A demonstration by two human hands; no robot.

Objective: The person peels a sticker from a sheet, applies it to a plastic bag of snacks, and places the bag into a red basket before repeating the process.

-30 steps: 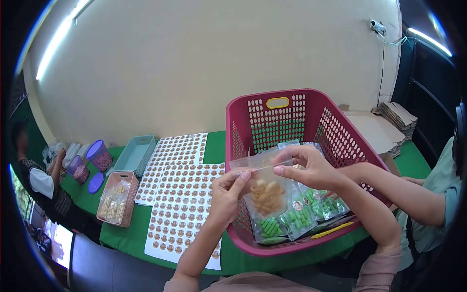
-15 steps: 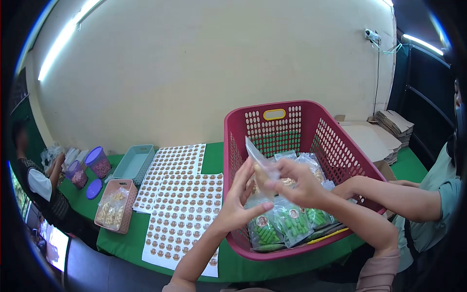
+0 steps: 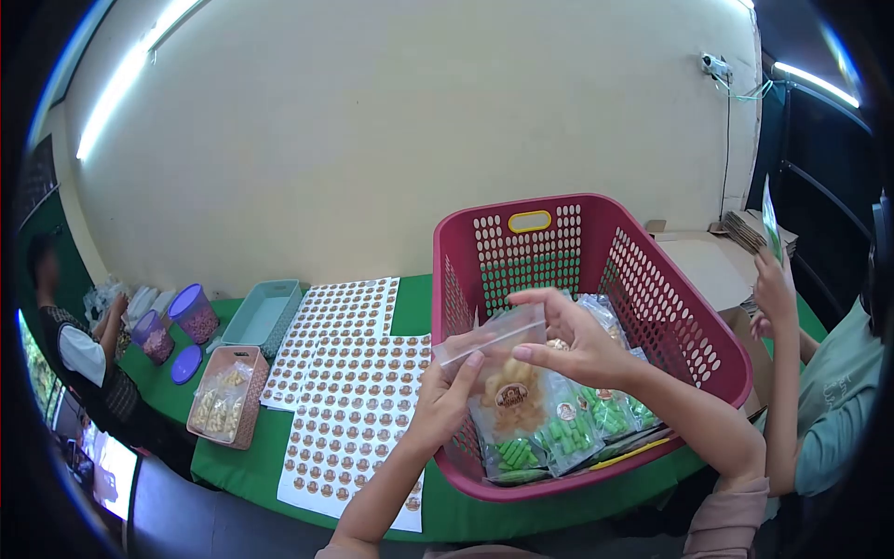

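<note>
A clear zip bag (image 3: pixel 511 387) of pale yellow snack pieces, with a round brown sticker on its front, is held up over the basket. My left hand (image 3: pixel 445 396) pinches its left edge, thumb in front. At the upper right, my right hand (image 3: pixel 587 345) has its thumb against the bag and its fingers curved around the top corner. Below, inside the maroon basket (image 3: pixel 684 312), lie stickered bags of green pieces (image 3: pixel 563 430). Another bag with pale contents (image 3: pixel 603 315) lies farther back, partly covered by my right hand.
Sticker sheets (image 3: pixel 358 396) cover the table left of the basket. Beyond them stand a pink basket (image 3: pixel 251 401), a teal basket (image 3: pixel 296 303) and purple-lidded tubs (image 3: pixel 198 321). A co-worker's hand (image 3: pixel 775 284) raises a packet at right. Another person (image 3: pixel 79 349) stands far left; flattened cardboard (image 3: pixel 712 265) lies behind.
The bag has turned from nearly edge-on to face me, showing its sticker. The co-worker's arm at right has left the basket and lifted a packet.
</note>
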